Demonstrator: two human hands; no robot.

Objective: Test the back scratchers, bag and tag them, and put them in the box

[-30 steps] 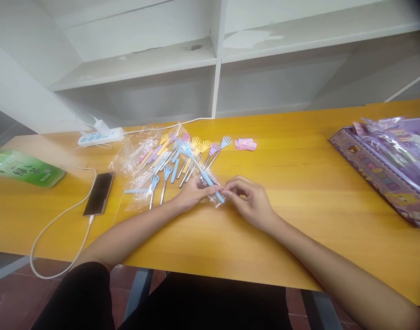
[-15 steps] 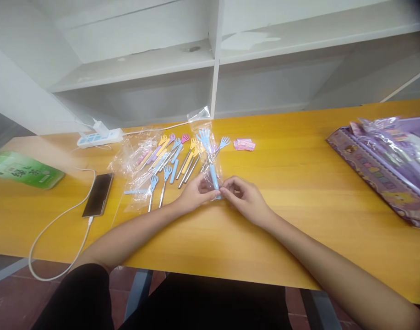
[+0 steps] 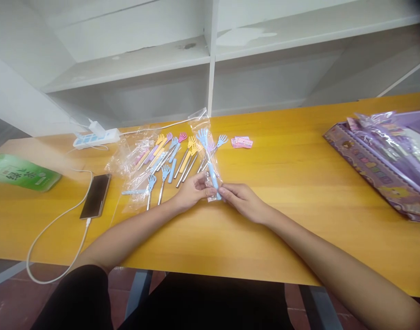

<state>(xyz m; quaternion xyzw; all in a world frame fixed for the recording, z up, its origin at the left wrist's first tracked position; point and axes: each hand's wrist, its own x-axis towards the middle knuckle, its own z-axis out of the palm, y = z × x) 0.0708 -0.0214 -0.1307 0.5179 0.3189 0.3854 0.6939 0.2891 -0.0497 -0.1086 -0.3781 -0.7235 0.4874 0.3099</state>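
A blue hand-shaped scratcher (image 3: 212, 172) lies inside a clear plastic bag (image 3: 199, 120), its claw end pointing away from me. My left hand (image 3: 193, 191) grips the bag and the handle from the left. On the right side, my right hand (image 3: 239, 198) pinches the bag at the bottom of the handle. Several more scratchers with yellow, purple, pink and blue claws (image 3: 191, 141) lie beyond and left of my hands. Two blue-clawed ones (image 3: 165, 173) rest nearer my left forearm. Small pink cards (image 3: 242, 142) lie to the right of the scratchers.
Crumpled clear bags (image 3: 122, 156) lie left of the scratchers. Farther left are a phone (image 3: 95, 196) on a white cable, a power strip (image 3: 96, 138) and a green bottle (image 3: 24, 173). A purple patterned package (image 3: 371, 172) sits at the right. White shelving (image 3: 211, 82) stands behind the table.
My right hand's fingers have closed up at the bottom of the bag, their earlier curled gap gone. The whole view has shifted slightly.
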